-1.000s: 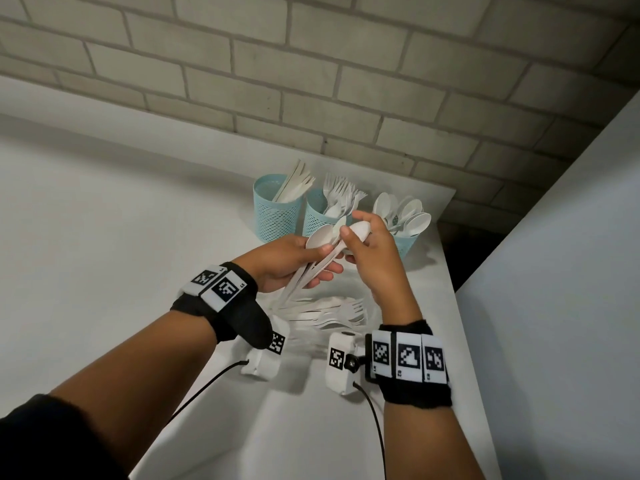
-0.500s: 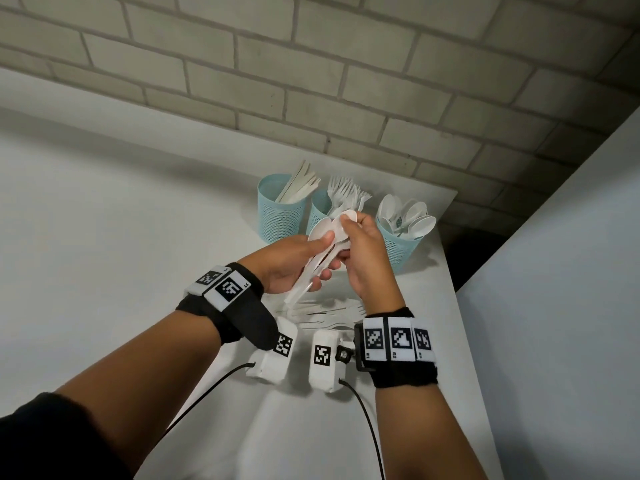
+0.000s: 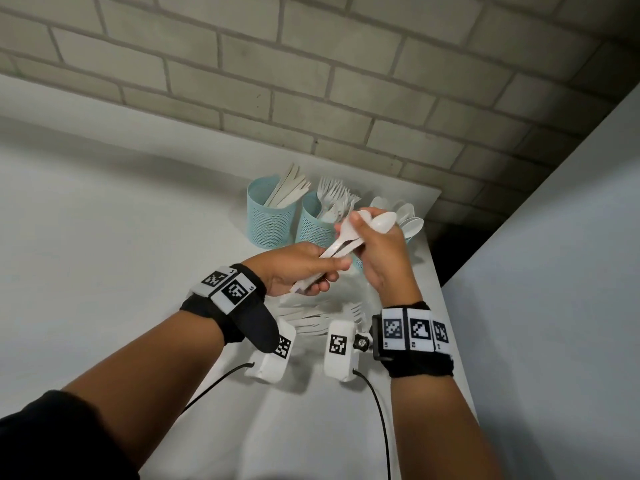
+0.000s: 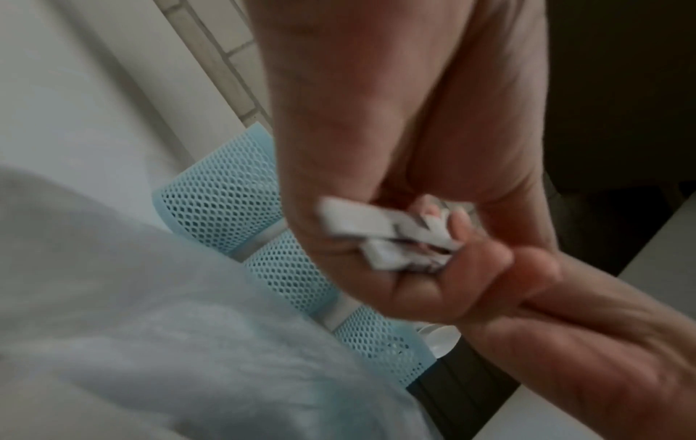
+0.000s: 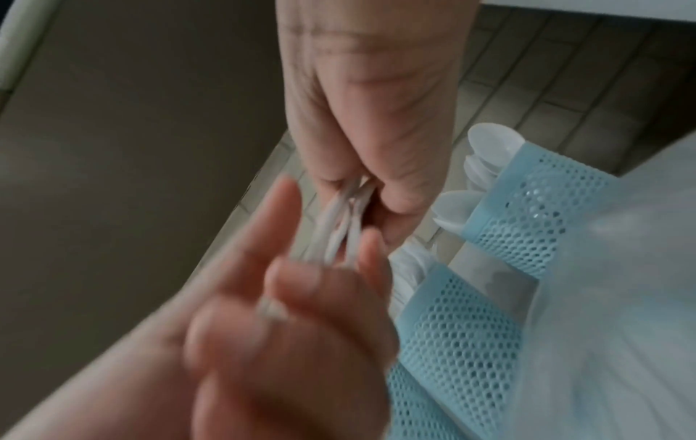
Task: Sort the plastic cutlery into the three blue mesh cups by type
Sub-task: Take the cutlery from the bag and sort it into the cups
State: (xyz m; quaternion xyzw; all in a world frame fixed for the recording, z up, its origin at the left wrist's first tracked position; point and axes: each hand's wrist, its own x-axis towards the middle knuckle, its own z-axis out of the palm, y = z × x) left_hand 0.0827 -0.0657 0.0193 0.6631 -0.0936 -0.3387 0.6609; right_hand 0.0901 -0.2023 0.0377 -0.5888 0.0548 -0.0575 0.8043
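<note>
Three blue mesh cups stand in a row at the table's far end: the knife cup (image 3: 268, 220), the fork cup (image 3: 313, 226) and the spoon cup (image 5: 527, 214), which my right hand mostly hides in the head view. My left hand (image 3: 323, 271) grips the handle ends (image 4: 380, 235) of a small bundle of white plastic spoons (image 3: 346, 239). My right hand (image 3: 363, 230) is curled round the same bundle just below the bowls (image 3: 382, 221). The bundle is in the air, in front of the fork and spoon cups.
Loose white forks and other cutlery (image 3: 322, 317) lie on the white table (image 3: 138, 237) under my wrists. A brick wall (image 3: 311, 81) runs behind the cups. A pale panel (image 3: 554, 271) rises at the right, with a dark gap beside the table's right edge.
Both hands have carried the spoon bundle up and to the right, nearer the spoon cup. The bowls now point right, over that cup's rim.
</note>
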